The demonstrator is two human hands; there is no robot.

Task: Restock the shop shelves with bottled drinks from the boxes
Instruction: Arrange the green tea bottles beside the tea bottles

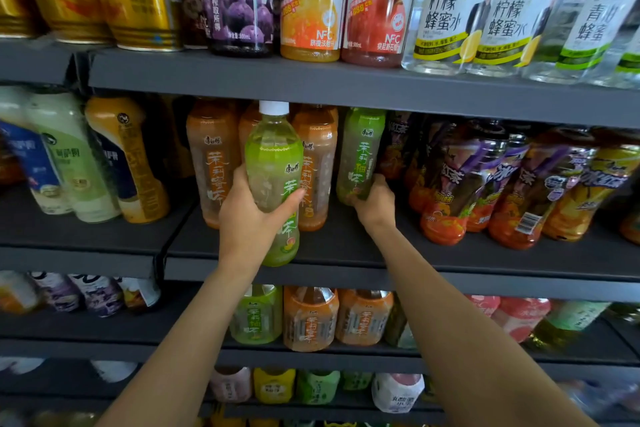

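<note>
Holding green-label tea bottle [273, 180] at middle shelf [346, 246] front, left hand [247, 218] wraps its lower body. Right hand [375, 204] grips base of second green bottle [360, 156], deeper on shelf. Risks: tilted second bottle tipping, knocking orange-label bottles [317, 166]; white cap hitting upper shelf edge; one-handed grip slipping.

Dark grey metal shop shelving [346, 87]

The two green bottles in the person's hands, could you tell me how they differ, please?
The left-hand bottle is held out in front of the shelf, white cap showing; the right-hand bottle sits back on it, top hidden. The left hand wraps its bottle's middle; the right hand grips near the base. Both share green labels.
</note>
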